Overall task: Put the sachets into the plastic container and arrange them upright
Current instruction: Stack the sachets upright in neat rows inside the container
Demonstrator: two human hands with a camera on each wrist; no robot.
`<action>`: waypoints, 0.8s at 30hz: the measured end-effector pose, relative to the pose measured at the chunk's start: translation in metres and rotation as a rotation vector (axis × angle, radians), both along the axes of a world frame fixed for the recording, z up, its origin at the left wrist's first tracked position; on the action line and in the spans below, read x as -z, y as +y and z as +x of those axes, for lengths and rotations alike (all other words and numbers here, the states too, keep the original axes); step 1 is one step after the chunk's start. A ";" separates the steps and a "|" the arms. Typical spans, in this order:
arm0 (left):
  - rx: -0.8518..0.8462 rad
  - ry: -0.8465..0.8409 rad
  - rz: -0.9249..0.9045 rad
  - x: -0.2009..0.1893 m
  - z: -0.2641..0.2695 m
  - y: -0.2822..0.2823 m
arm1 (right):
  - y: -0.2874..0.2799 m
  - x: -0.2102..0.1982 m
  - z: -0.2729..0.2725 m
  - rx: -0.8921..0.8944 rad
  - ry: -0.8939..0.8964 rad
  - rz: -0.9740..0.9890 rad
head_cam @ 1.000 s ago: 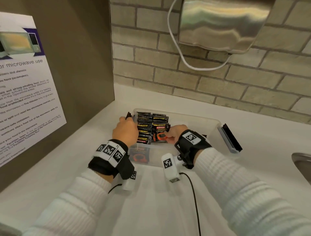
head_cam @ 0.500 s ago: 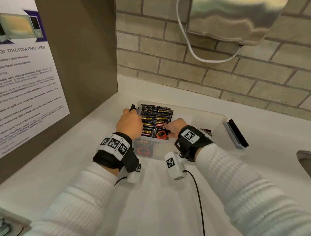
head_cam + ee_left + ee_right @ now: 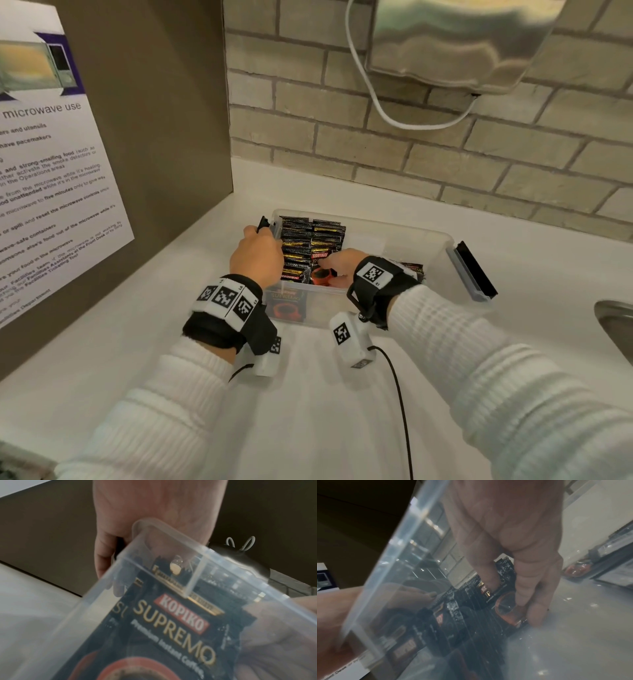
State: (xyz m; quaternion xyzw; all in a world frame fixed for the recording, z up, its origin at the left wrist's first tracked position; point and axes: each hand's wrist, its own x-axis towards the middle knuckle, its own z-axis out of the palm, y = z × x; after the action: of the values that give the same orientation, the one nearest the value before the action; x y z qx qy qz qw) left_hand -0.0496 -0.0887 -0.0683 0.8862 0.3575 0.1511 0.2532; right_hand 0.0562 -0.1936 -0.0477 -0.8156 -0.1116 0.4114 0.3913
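- A clear plastic container [image 3: 416, 240] is sitting on the white tabletop [image 3: 308, 411], lid off, with a grey-and-black clip [image 3: 474, 272] hanging at its 3 o'clock end.
- Black sachets [image 3: 310, 240] are standing on edge in a packed row at the container's 9 o'clock end, running from the near wall toward 12 o'clock.
- The right half of the container is showing bare floor, apart from one more sachet [image 3: 412, 266] lying by the right wrist.
- The left hand [image 3: 257, 258] is gripping the container's 9 o'clock end: the fingers [image 3: 102, 555] are curling over the outside by the black clip there, and the thumb is reaching inside against the sachet tops.
- The right hand [image 3: 339, 265] is reaching inside the container, its fingers [image 3: 523, 588] resting straight against the face of the outermost sachet at the row's 3 o'clock side, thumb at that sachet's top; a firm grasp is not showing.
- The outermost sachet is leaning a little, its orange cup print facing the right hand.
- A steel sink [image 3: 616, 325] is lying at 3 o'clock, and a microwave notice [image 3: 51, 188] is hanging at 9 o'clock.
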 end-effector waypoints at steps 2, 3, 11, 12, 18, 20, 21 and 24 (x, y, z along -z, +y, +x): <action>-0.005 0.003 -0.011 0.000 0.000 0.000 | -0.003 -0.003 0.001 -0.010 0.034 0.023; -0.009 0.004 -0.013 -0.001 0.000 -0.001 | -0.006 -0.008 -0.002 0.005 0.070 0.011; 0.051 0.022 0.012 0.001 0.001 0.003 | -0.047 -0.044 0.035 0.036 -0.097 -0.037; 0.058 0.025 0.017 0.002 0.001 0.004 | -0.055 -0.054 0.042 -0.044 -0.154 -0.103; 0.064 0.037 0.031 0.003 0.005 0.007 | -0.083 -0.077 0.070 -0.647 -0.513 -0.730; 0.065 0.038 0.027 0.005 0.006 0.008 | -0.080 -0.067 0.075 -0.829 -0.573 -0.882; 0.066 0.034 0.021 0.006 0.007 0.009 | -0.077 -0.061 0.076 -0.895 -0.611 -0.931; 0.070 0.026 0.008 0.007 0.008 0.011 | -0.062 -0.036 0.079 -1.060 -0.745 -0.942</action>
State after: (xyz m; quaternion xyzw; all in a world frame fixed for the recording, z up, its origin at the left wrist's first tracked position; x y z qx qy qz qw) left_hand -0.0417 -0.0782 -0.0756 0.9012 0.3287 0.1320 0.2499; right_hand 0.1352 -0.2552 -0.0113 -0.8173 -0.4223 0.2469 -0.3046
